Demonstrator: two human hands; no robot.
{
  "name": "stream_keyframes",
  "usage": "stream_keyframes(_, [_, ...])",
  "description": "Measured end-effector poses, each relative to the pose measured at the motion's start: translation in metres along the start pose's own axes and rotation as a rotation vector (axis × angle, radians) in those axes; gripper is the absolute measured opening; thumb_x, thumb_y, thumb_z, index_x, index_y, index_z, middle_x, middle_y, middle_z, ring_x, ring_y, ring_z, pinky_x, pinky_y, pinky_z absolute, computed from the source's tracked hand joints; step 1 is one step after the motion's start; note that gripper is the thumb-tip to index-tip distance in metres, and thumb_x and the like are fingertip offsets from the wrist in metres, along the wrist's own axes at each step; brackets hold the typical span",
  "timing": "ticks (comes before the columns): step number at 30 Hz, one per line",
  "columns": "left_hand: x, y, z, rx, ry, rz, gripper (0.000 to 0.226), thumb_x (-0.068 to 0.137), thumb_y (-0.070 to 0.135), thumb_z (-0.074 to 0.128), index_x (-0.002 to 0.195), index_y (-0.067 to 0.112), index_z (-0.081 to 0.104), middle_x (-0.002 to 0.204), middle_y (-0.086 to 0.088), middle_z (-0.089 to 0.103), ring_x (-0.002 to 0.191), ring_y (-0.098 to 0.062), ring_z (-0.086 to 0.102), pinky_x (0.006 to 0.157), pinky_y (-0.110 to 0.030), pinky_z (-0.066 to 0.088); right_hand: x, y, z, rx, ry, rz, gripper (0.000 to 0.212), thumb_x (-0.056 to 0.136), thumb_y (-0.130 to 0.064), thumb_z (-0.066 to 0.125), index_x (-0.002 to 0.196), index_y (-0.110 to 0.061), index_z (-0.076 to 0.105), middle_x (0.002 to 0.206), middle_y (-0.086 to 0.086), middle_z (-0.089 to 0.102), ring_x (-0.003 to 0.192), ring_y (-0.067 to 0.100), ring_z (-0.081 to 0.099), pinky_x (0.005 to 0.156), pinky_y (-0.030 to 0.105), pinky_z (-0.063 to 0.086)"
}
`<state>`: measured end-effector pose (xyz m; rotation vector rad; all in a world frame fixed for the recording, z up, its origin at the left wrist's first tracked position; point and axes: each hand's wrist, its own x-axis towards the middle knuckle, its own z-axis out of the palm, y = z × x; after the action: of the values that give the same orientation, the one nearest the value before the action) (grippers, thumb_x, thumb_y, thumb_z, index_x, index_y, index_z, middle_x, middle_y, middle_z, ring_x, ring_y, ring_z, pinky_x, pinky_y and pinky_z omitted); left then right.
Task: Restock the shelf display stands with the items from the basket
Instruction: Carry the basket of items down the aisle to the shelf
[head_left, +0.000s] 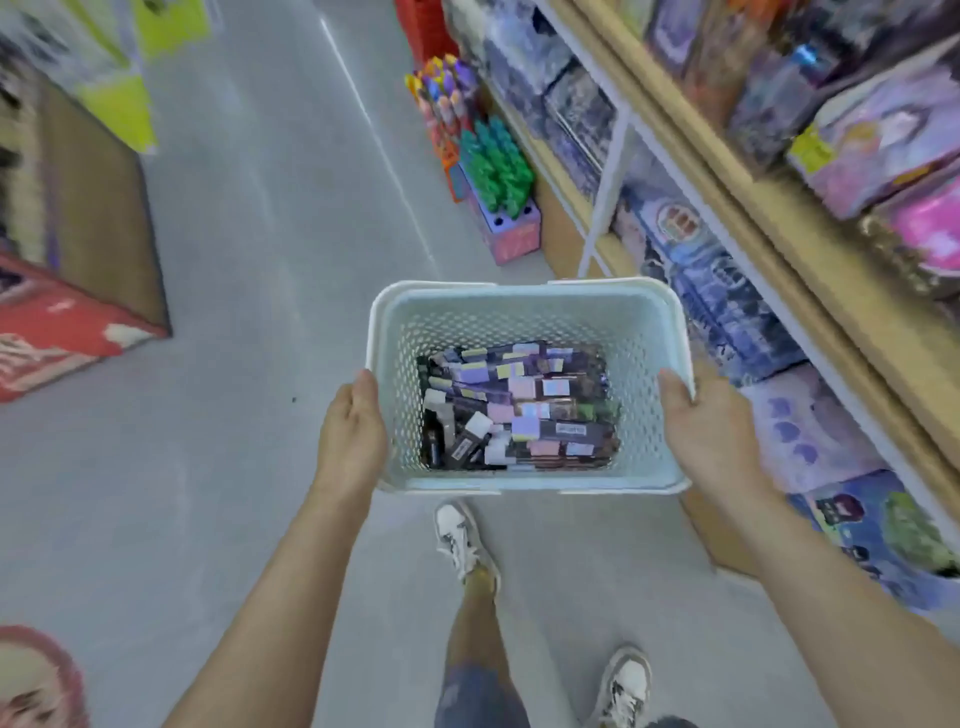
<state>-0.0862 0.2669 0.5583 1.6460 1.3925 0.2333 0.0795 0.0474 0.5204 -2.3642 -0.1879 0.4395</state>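
A person in white trainers (462, 540) walks a shop aisle, left hand (353, 431) and right hand (711, 431) clamped on opposite side walls of a pale blue perforated plastic basket (519, 312). The thumbs hook over its rim; the other fingers are hidden outside it. Loosely heaped at its bottom lie small flat purple-and-black packets (519, 410), none yet shelved. The basket rides close to the wood-edged shelving of boxed toys (779, 218) on the right; a clipped corner could tilt it and spill the stock. Ahead, a purple cardboard display stand of green-capped pens (501, 197) sits on the grey floor (260, 260), a likely knock or trip hazard beside the walker's path.
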Motion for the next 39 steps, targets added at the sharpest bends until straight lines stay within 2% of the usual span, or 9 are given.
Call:
stream_keyframes(3, [0.039,0.029,-0.063,-0.034,0.042,0.013,0.042,0.103,0.038,0.024,0.127,0.015,0.051,0.122,0.004,0.048,0.101,-0.007,0.037,0.078,-0.017,0.024,0.021,-0.088,0.016,-0.028,-0.024,-0.056,0.037,0.101,-0.03,0.045,0.122,-0.003,0.059,0.11,0.025,0.066,0.104,0.042,0.06,0.082,0.04,0.043])
stream_keyframes(10, [0.169,0.079,-0.18,-0.126,0.116,0.006,0.036,0.099,0.036,0.033,0.095,0.01,0.057,0.088,-0.003,0.052,0.084,-0.019,0.046,0.074,-0.032,0.035,0.072,-0.263,0.074,0.034,-0.105,-0.091,0.031,0.102,-0.033,0.044,0.11,-0.009,0.062,0.091,0.011,0.063,0.082,0.03,0.056,0.071,0.037,0.043])
stream_keyframes(14, [0.25,0.112,-0.219,-0.163,0.131,0.026,0.036,0.1,0.036,0.036,0.072,0.016,0.046,0.066,0.002,0.042,0.063,-0.015,0.038,0.06,-0.031,0.031,0.124,-0.346,0.106,0.118,-0.186,-0.04,0.026,0.1,-0.032,0.048,0.096,-0.01,0.062,0.094,0.018,0.067,0.09,0.036,0.063,0.079,0.044,0.05])
stream_keyframes(17, [0.31,0.135,-0.233,-0.178,0.102,0.047,0.038,0.1,0.03,0.037,0.065,0.016,0.036,0.061,0.0,0.032,0.058,-0.016,0.029,0.055,-0.031,0.022,0.174,-0.393,0.132,0.097,-0.221,-0.043,0.043,0.099,-0.039,0.048,0.091,0.001,0.059,0.082,0.017,0.063,0.072,0.032,0.058,0.061,0.034,0.039])
stream_keyframes(22, [0.437,0.18,-0.247,-0.131,0.127,0.101,0.035,0.098,0.019,0.039,0.064,0.016,0.038,0.059,0.002,0.034,0.056,-0.014,0.032,0.049,-0.027,0.024,0.287,-0.486,0.194,0.032,-0.259,-0.145,0.028,0.1,-0.028,0.049,0.084,-0.007,0.059,0.078,0.012,0.06,0.071,0.03,0.055,0.06,0.034,0.036])
stream_keyframes(25, [0.521,0.216,-0.258,-0.153,0.106,0.145,0.021,0.099,0.015,0.04,0.097,0.013,0.061,0.069,0.003,0.054,0.05,0.0,0.048,0.045,-0.014,0.039,0.361,-0.542,0.233,-0.03,-0.242,-0.235,0.029,0.098,-0.028,0.05,0.103,-0.003,0.064,0.1,0.017,0.067,0.093,0.036,0.063,0.077,0.039,0.048])
stream_keyframes(28, [0.603,0.248,-0.275,-0.12,0.122,0.146,0.024,0.099,0.019,0.043,0.119,0.015,0.056,0.083,0.002,0.06,0.062,-0.002,0.055,0.053,-0.016,0.045,0.426,-0.599,0.271,-0.088,-0.243,-0.298,0.029,0.099,-0.029,0.048,0.108,-0.006,0.064,0.103,0.018,0.068,0.095,0.038,0.062,0.082,0.044,0.051])
stream_keyframes(34, [0.791,0.3,-0.301,-0.013,0.128,0.092,0.021,0.096,0.02,0.045,0.111,0.011,0.055,0.092,-0.005,0.061,0.079,-0.022,0.057,0.068,-0.034,0.045,0.551,-0.714,0.361,-0.199,-0.144,-0.406,0.031,0.099,-0.026,0.046,0.1,0.002,0.06,0.099,0.027,0.065,0.095,0.045,0.058,0.077,0.045,0.046])
stream_keyframes(39, [0.945,0.354,-0.324,0.001,0.116,0.091,0.016,0.095,0.019,0.045,0.095,0.008,0.057,0.071,0.001,0.053,0.062,-0.015,0.046,0.058,-0.031,0.036,0.644,-0.814,0.427,-0.224,-0.09,-0.379,0.029,0.099,-0.025,0.045,0.085,-0.002,0.055,0.089,0.025,0.063,0.086,0.042,0.057,0.068,0.042,0.038])
